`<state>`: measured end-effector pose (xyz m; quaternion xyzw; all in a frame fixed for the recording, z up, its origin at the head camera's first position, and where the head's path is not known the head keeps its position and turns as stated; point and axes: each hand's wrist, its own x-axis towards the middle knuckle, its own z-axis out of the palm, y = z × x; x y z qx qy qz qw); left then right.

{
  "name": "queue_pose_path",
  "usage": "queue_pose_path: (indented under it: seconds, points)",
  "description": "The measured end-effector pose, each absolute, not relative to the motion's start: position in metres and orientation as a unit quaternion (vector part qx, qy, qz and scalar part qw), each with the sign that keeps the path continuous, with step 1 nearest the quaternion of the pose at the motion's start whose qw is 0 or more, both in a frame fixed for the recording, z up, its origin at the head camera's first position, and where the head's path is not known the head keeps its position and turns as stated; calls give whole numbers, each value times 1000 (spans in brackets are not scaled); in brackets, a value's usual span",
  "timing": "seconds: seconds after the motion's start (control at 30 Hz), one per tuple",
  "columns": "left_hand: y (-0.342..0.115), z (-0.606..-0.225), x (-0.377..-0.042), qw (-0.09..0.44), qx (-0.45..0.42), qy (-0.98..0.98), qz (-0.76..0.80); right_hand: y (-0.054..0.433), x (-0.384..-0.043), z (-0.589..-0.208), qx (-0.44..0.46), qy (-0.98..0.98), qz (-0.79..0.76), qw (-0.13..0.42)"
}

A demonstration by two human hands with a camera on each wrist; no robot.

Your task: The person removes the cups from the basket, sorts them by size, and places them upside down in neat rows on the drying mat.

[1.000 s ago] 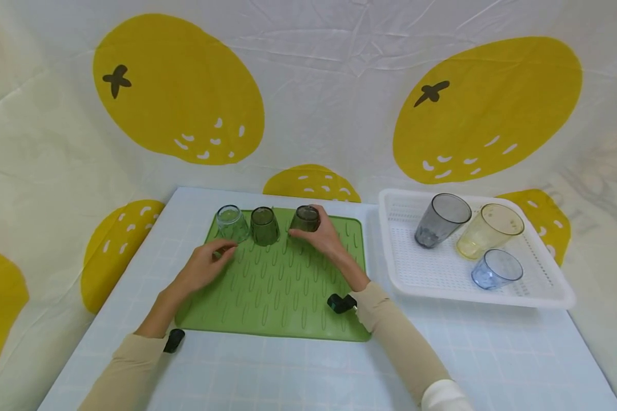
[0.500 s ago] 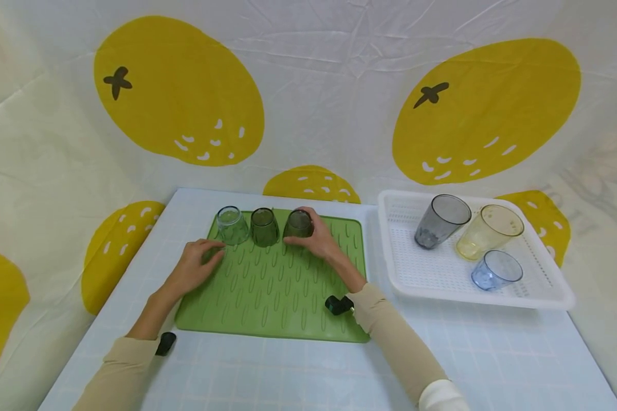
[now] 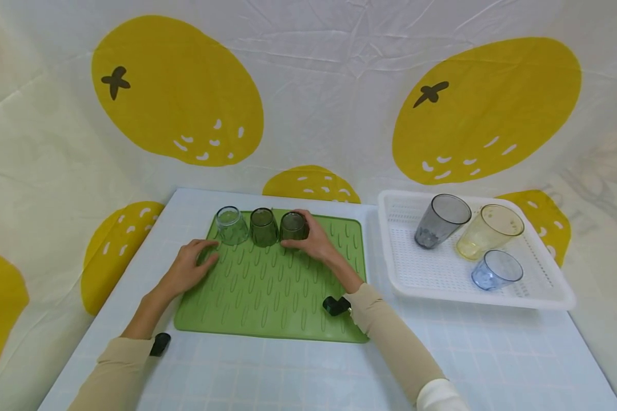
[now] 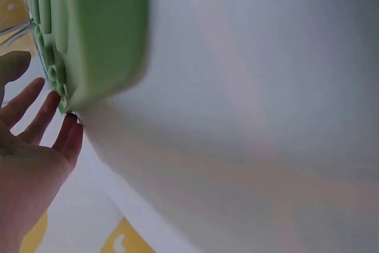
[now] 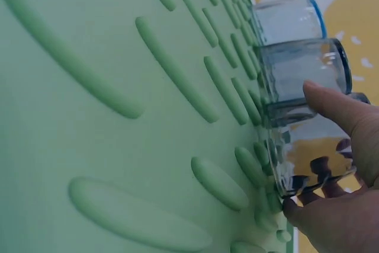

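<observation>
Head view: your right hand holds an upturned smoky glass on the green mat

Your right hand [image 3: 315,240] curls round the smoky dark glass tumbler [image 3: 292,228], thumb on the near side, fingers wrapping the far side. The tumbler sits mouth down at the back of the green ribbed drying mat [image 3: 267,297] on the pale blue checked desk [image 3: 236,371]. It is the rightmost of three upturned glasses: just beside it is a dark greenish glass tumbler [image 3: 264,228], then a clear, faintly blue glass tumbler [image 3: 232,227]. Whether your tumbler touches its neighbour, you cannot tell.

Expect it to be light, stiff and breakable, with a smooth wall that would turn slick if wet. It narrows toward the base on top, so a high grip could slide up and off; take hold low on the wider wall, thumb opposite fingers, squeezing gently. A knock against the next glass could chip it.

Your left hand [image 3: 187,265] holds nothing; its fingers are loosely bent, thumb apart, over the mat's left edge. Well to the right, the white perforated plastic basket [image 3: 457,297] carries three more glasses.
</observation>
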<state>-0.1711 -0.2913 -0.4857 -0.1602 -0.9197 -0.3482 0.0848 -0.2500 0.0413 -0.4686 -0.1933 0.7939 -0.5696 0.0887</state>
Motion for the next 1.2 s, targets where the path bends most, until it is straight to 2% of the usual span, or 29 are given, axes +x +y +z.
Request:
queue_pose_path:
  seconds: [0.33,0.8,0.93,1.2]
  points:
    - [-301,-484,-172,20,-168,-916,-364,41,-247,-467,-183,800,-563,95]
    - [-321,-488,-175,-69,-203,-886,-410,53,-237,-458,-158,805,-556,130]
    - [-324,-488,-177,-78,-209,-880,-419,59,-231,-452,-148,806,-556,138]
    - [-325,-489,-178,-52,-232,-884,-402,70,-222,-437,-147,810,-547,150]
